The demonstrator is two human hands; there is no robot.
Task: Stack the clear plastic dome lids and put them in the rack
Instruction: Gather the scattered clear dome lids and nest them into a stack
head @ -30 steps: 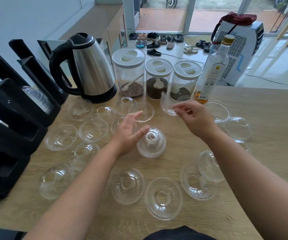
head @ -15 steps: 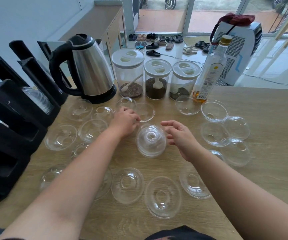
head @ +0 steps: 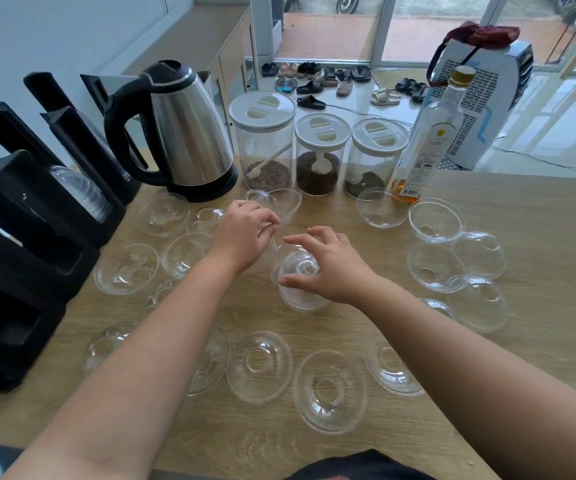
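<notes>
— What are the hands doing?

— The left hand (head: 245,233) is pinching the rim of one clear dome lid (head: 276,204), holding it tilted above the worktop (head: 487,393), just in front of the three jars (head: 317,154). The right hand (head: 328,268) is hovering with its fingers spread and loosely curved over the stack of lids (head: 300,285) near the worktop's middle; whether it is actually gripping the stack, I cannot tell.

— And the other lids?

— Loose lids (head: 328,393) are lying scattered across the worktop, toward the near edge, the left side and the right side.

— The rack?

— The black rack (head: 19,258) is standing along the left edge, with some lids (head: 82,192) already sitting in one slot. A steel kettle (head: 182,129) and a glass bottle (head: 425,140) are standing by the far edge.
</notes>
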